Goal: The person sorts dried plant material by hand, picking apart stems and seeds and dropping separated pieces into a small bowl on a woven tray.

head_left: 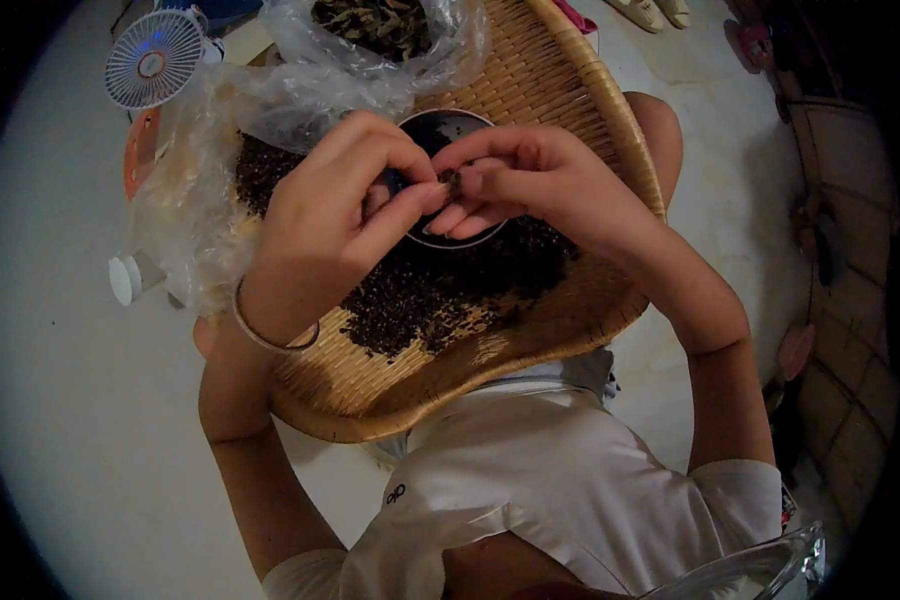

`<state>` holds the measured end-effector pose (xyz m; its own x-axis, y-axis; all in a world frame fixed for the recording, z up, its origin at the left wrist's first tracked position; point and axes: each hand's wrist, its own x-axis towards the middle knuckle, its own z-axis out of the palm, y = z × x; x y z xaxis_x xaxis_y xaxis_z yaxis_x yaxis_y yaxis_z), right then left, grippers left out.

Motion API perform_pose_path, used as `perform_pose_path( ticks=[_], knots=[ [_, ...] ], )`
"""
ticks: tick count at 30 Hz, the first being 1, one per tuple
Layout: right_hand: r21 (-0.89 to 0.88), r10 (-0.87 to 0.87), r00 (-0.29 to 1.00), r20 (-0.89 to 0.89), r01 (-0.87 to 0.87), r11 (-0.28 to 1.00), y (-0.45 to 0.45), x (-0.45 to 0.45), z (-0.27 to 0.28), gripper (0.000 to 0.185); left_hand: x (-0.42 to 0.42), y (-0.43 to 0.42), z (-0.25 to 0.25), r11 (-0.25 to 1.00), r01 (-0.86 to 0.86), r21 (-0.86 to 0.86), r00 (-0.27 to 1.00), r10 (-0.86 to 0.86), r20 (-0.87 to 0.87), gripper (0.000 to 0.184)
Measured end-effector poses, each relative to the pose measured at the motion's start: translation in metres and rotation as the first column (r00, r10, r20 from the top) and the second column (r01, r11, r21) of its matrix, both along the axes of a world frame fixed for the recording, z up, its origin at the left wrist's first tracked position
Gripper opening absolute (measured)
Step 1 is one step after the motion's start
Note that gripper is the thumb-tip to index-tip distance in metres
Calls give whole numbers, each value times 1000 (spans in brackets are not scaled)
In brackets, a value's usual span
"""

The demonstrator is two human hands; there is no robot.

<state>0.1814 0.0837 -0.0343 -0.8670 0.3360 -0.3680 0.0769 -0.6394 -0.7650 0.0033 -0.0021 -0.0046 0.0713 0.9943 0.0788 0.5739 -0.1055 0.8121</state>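
Observation:
My left hand point(342, 205) and my right hand point(540, 180) meet above a round bowl point(467, 243) with a pale rim and dark inside. Thumb and fingers of both hands pinch a small dark brown dried piece point(450, 183); its exact kind is too small to make out. The bowl rests in a wide woven bamboo tray point(530, 60) on my lap. Dark, crumbly dried bits point(420, 300) lie spread over the tray around the bowl. My hands hide much of the bowl's inside.
A clear plastic bag point(310, 95) with brown dried pods or leaves point(375, 25) sits at the tray's far side. Left of it stand a small white fan point(153, 62) and a white-capped container point(126, 279). Shoes point(650, 12) lie on the floor at the top right.

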Motion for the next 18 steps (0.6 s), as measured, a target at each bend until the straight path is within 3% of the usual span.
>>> perform_pose_path(
  ticks=[12,15,18],
  knots=[
    [-27,6,1000,-14,-6,1000,2,0,0,22,-3,2,-4,994,6,-112,986,12,164,11],
    [73,19,999,34,-22,997,2,1,-1,21,-5,2,-5,994,-2,-110,973,27,228,10],
    [-25,-14,1000,-17,14,1000,1,1,0,21,-8,1,-5,995,-43,-93,956,68,284,8]
  ],
)
